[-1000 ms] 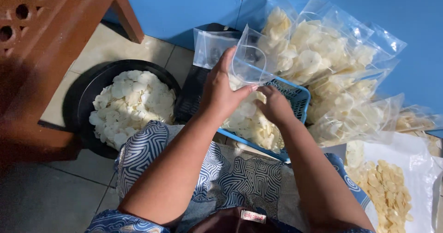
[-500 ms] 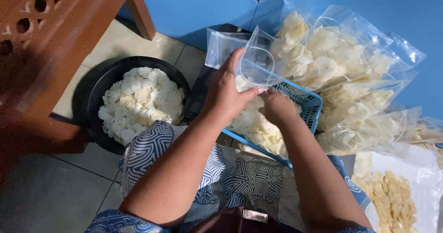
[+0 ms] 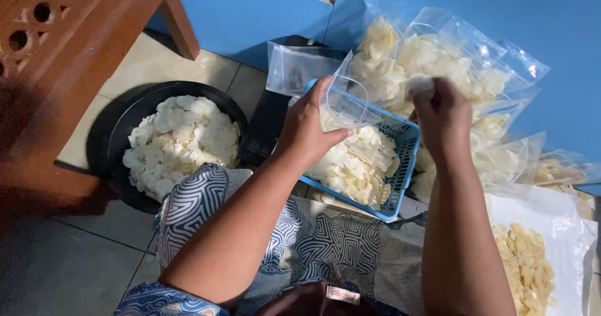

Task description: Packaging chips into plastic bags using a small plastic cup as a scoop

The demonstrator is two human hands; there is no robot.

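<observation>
Hands meet at the frame's centre over a blue basket (image 3: 400, 165) of pale crackers; left hand (image 3: 310, 131) grips the edge of an open clear plastic bag (image 3: 350, 100), fingers curled around it; right hand (image 3: 441, 112), right of centre, is closed on a few crackers; black bowl (image 3: 113, 140) of crackers sits at left; filled bags (image 3: 451, 59) pile at upper right.

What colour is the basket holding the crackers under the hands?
Blue: the slotted plastic basket shows clearly in the head view, its only view.
</observation>
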